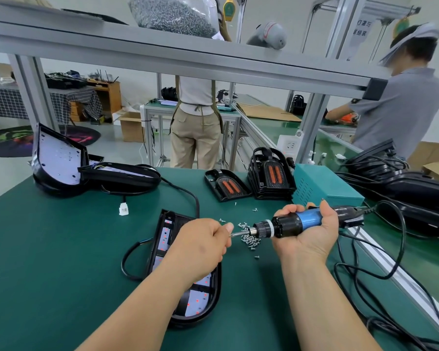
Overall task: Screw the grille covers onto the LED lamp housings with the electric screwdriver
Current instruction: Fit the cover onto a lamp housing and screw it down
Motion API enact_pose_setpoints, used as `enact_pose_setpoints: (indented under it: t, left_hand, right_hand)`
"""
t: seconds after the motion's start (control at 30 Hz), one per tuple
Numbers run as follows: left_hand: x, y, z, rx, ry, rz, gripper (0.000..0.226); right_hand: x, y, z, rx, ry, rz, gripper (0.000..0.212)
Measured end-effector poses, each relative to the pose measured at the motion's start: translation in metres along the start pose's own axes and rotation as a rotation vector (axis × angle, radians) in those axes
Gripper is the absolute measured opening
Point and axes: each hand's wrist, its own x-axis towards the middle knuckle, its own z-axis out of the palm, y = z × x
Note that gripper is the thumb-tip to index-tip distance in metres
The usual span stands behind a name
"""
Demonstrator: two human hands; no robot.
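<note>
1. Over the green bench [61, 249], my right hand [307, 236] is gripping the electric screwdriver [287, 224], fingers wrapped round its barrel.
2. My left hand [200, 244] is pinching a screw [230, 234] at the bit tip, covering part of the LED lamp housing [188, 287].
3. Loose screws [250, 239] are lying just beside the housing.
4. Grille covers [271, 178] are standing stacked behind, well apart.

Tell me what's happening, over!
Right hand grips electric screwdriver. Left hand pinches screw at the bit tip. Lamp housing open, no grille cover on. Loose screws beside it.
</note>
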Motion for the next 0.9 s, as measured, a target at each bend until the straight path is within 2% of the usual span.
enact_pose_setpoints:
  t: [0.27, 0.47, 0.57, 0.63, 0.73, 0.8, 0.83, 0.9]
  left_hand:
    - [-0.001, 0.001, 0.002, 0.142, 0.054, 0.056, 0.043]
    - [-0.002, 0.0, 0.005, 0.1, 0.097, 0.088, 0.042]
    - [-0.005, 0.002, 0.006, 0.184, 0.112, 0.143, 0.04]
    - [-0.007, 0.01, -0.002, 0.227, 0.188, 0.203, 0.045]
    - [-0.001, 0.016, -0.036, 0.219, 0.418, 0.283, 0.047]
    - [0.002, 0.008, -0.065, 0.103, 0.498, 0.161, 0.051]
    - [0.002, 0.0, -0.077, 0.083, 0.481, 0.047, 0.058]
    - [-0.003, -0.02, -0.09, 0.096, 0.332, -0.194, 0.078]
  right_hand:
    - [-0.002, 0.001, 0.001, -0.065, -0.028, -0.029, 0.022]
    - [-0.003, 0.001, 0.001, -0.067, -0.029, -0.037, 0.021]
    - [-0.002, 0.001, 0.001, -0.066, -0.023, -0.044, 0.02]
    - [-0.002, 0.0, 0.001, -0.063, -0.018, -0.054, 0.019]
    - [-0.001, -0.002, 0.0, -0.052, 0.001, -0.065, 0.02]
    - [-0.001, -0.002, 0.001, -0.058, 0.008, -0.073, 0.022]
    - [-0.001, -0.002, 0.001, -0.064, 0.01, -0.078, 0.022]
    - [-0.002, 0.001, 0.003, -0.08, 0.004, -0.089, 0.023]
